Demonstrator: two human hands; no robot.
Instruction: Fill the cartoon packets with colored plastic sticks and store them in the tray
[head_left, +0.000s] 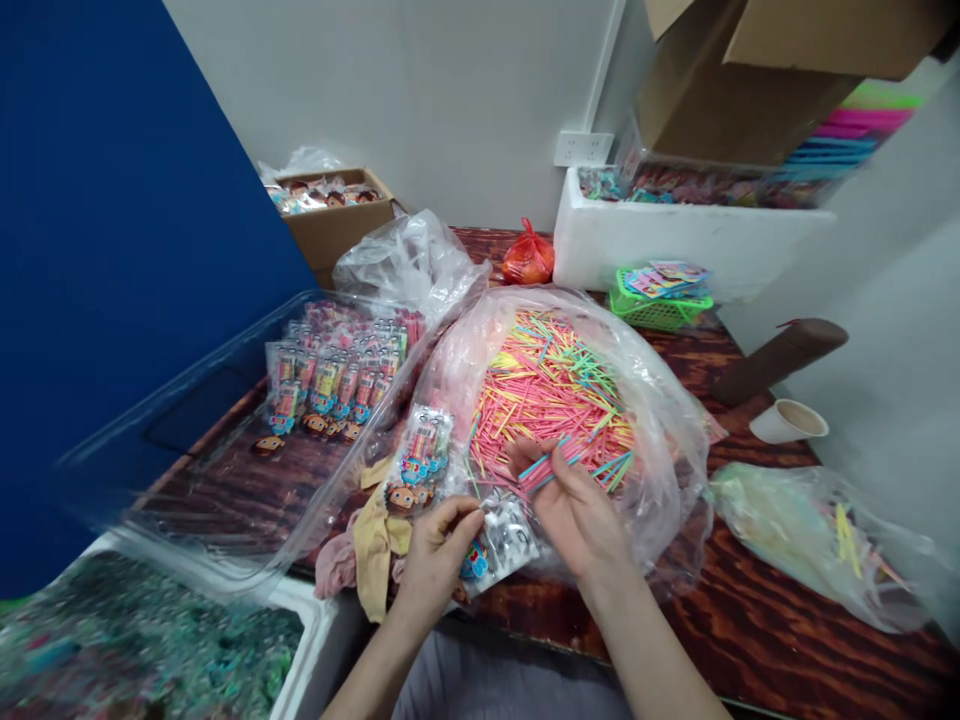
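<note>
Sticks (541, 471) lay in our right hand (574, 520), fingers curled, presumably for alignment. Our left hand (442, 540) pinched a packet (511, 538) at their seven o'clock.

Two hands (439, 548) (583, 518), two cardboard boxes (334, 238) (720, 105) — one paper cup (787, 422), one green basket (654, 316).

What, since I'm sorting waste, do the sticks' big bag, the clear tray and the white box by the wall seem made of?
Big bag: likely thin plastic film, slightly cloudy and shiny, judging by its wrinkles.
Clear tray: probably rigid plastic, glossy; the tabletop shows through.
White box: perhaps foam, matt, judging by its thick walls.
</note>
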